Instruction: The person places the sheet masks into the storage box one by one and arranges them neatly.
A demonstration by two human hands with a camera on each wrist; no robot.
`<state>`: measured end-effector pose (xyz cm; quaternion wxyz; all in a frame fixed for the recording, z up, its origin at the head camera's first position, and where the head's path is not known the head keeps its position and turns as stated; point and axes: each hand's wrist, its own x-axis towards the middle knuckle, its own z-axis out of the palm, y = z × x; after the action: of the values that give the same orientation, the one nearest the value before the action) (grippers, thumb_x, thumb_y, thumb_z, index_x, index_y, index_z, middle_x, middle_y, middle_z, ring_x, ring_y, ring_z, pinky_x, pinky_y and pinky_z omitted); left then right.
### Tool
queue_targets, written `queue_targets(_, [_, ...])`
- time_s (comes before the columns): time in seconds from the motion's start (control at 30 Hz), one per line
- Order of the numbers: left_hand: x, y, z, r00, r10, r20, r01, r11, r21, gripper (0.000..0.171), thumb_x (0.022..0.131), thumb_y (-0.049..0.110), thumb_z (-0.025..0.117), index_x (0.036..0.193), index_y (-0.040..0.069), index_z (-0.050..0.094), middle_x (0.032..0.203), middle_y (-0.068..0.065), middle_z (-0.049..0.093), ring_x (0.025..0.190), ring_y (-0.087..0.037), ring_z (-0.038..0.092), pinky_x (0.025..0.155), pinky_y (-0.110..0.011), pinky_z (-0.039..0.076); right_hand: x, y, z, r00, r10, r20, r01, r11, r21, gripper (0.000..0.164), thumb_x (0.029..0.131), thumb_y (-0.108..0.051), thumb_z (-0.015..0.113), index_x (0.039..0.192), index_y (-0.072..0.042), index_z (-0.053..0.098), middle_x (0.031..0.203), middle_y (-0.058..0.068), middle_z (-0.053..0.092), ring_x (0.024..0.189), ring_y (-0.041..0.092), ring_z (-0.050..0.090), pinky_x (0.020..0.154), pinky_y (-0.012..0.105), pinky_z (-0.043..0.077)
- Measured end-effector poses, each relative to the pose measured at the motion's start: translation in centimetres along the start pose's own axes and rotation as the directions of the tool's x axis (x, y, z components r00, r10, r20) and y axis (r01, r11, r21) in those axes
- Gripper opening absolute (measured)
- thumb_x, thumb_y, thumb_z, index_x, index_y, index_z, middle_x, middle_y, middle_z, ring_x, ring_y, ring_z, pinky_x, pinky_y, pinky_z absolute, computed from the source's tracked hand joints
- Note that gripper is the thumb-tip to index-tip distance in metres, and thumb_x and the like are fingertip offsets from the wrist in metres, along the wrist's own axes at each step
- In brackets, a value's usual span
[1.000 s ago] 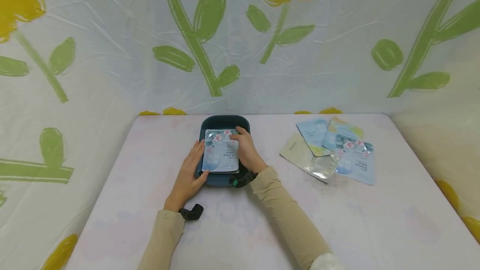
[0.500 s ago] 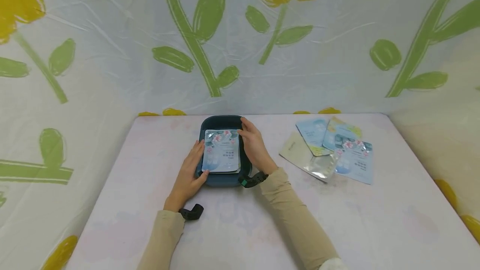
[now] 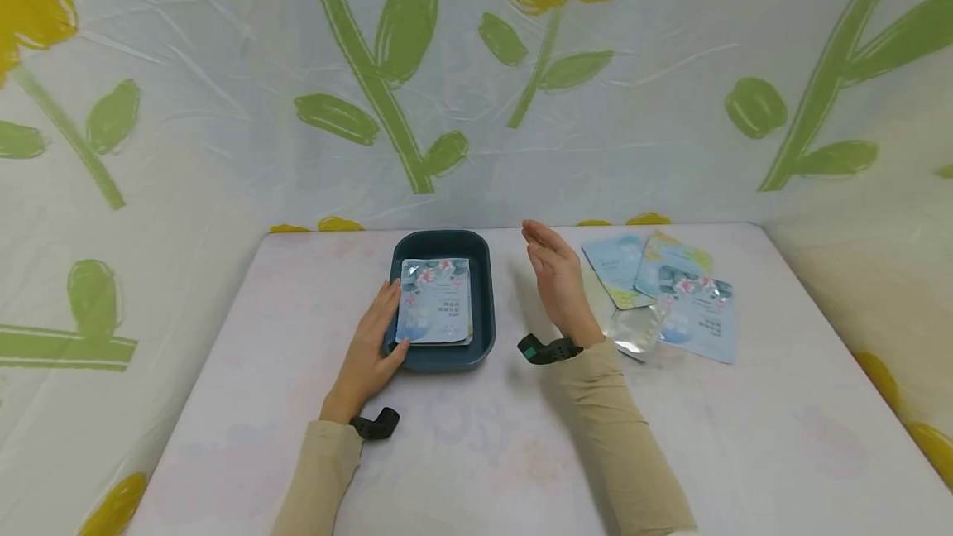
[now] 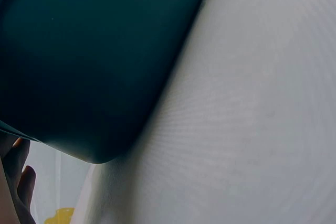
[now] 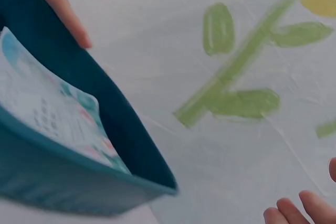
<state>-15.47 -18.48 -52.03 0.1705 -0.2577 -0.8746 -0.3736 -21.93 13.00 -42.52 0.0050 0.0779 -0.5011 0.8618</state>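
Note:
A dark teal tray [image 3: 482,308] stands on the table with a small stack of flat face-mask sachets [image 3: 434,304] inside. The top sachet is pale blue with pink flowers. My left hand [image 3: 365,350] rests along the tray's left side, fingers extended on the rim and thumb at the near left corner. In the left wrist view the tray's outer wall [image 4: 94,61] fills the upper left. To the right of the tray, my right hand [image 3: 558,279] is raised over the table, fingers extended and holding nothing. Its fingertips [image 5: 286,212] show at the right wrist view's lower right.
Several more sachets lie overlapping right of my right hand: a silver foil one [image 3: 636,331], partly hidden by the hand, two blue-and-yellow ones [image 3: 616,265], and a pink-flowered one [image 3: 700,317]. A flower-print cloth [image 3: 596,147] hangs behind the table.
My right hand has left the sachet stack and tray, moving right toward the loose sachets. My left hand keeps its place at the tray's left side.

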Motion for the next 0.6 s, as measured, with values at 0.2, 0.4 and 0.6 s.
queue_targets(0.2, [0.0,0.0,-0.2,1.0,-0.003,0.006,0.003,1.0,0.002,0.078,0.089,0.022,0.062,0.156,0.001,0.027,0.164,-0.006,0.021,0.152,-0.027,0.013,0.121,-0.044,0.013,-0.5,-1.8,-2.7,0.996,-0.075,-0.055,0.078,0.995,0.065,0.045,0.102,0.008,0.034,0.146,0.015,0.03,0.151,0.023,0.033,0.145,0.035,0.026,0.118,0.033,0.022])
queue_targets(0.4, [0.1,-0.1,0.1,1.0,-0.001,0.005,0.001,1.0,0.004,0.078,0.089,0.022,0.062,0.156,0.002,0.027,0.164,-0.006,0.021,0.152,-0.026,0.013,0.121,-0.042,0.013,-0.9,-3.3,-6.1,0.977,-0.118,-0.18,0.142,0.982,0.125,0.039,0.102,0.006,0.04,0.14,0.016,0.041,0.14,0.019,0.045,0.14,0.036,0.032,0.117,0.034,0.024])
queue_targets(0.6, [0.0,0.0,0.3,1.0,-0.001,-0.003,0.001,1.0,0.008,0.078,0.089,0.022,0.062,0.155,0.001,0.028,0.164,-0.007,0.023,0.151,-0.027,0.014,0.121,-0.045,0.014,-1.5,-3.7,-9.4,0.949,-0.123,-0.289,0.166,0.978,0.128,0.037,0.102,0.006,0.043,0.137,0.013,0.049,0.137,0.018,0.049,0.131,0.03,0.043,0.114,0.032,0.029])
